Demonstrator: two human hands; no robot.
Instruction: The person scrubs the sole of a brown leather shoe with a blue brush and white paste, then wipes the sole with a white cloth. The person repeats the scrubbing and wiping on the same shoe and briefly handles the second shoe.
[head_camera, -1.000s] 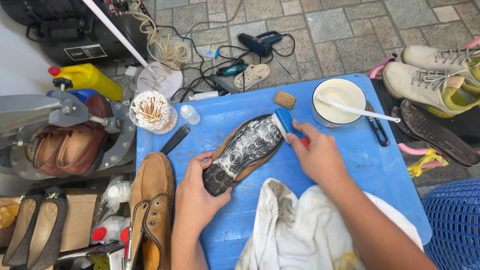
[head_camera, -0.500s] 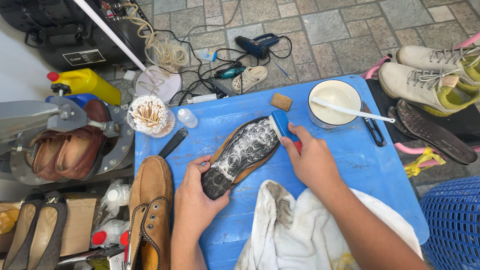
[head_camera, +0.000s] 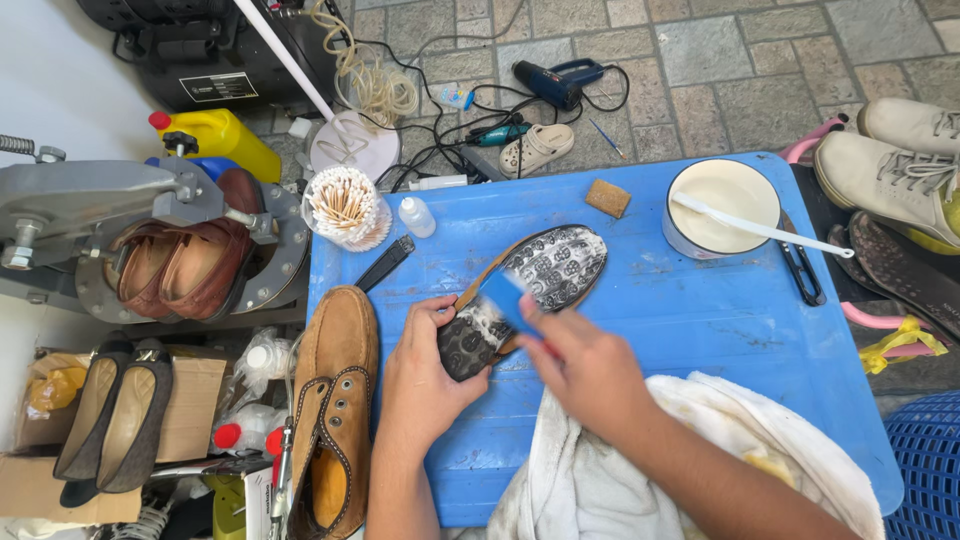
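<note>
Outdoor stone-paved floor, low blue table (head_camera: 700, 320) in the middle, clutter all round. Shoe (head_camera: 525, 295) lies sole-up near the table's centre, angled, heel toward the near left corner, toe toward the far edge; sole dark, patterned, with whitish foam on it. Left hand (head_camera: 425, 385) closed around the heel end, thumb on the sole, pinning it to the table. Right hand (head_camera: 590, 375) gripping a blue brush (head_camera: 508, 298), bristles down on the sole's middle; hand and brush motion-blurred. White stained towel (head_camera: 700, 450) heaped at the near edge under the right forearm, hanging over the near right corner. White bowl (head_camera: 722, 205) with pale liquid at the far right corner, a white brush handle (head_camera: 760, 228) resting across its rim. Black clippers (head_camera: 800, 270) just beside the bowl at the right edge. Small tan sponge (head_camera: 608, 197) near the far edge. Small clear bottle (head_camera: 415, 216) and a cup of cotton swabs (head_camera: 345, 207) at the far left corner, black comb-like tool (head_camera: 385, 263) just beside them. Matching tan suede shoe (head_camera: 335, 400) upright off the left edge. Brown shoes (head_camera: 185, 265) in a grey metal machine further left. Pale sneakers (head_camera: 895, 165) off the right edge.
</note>
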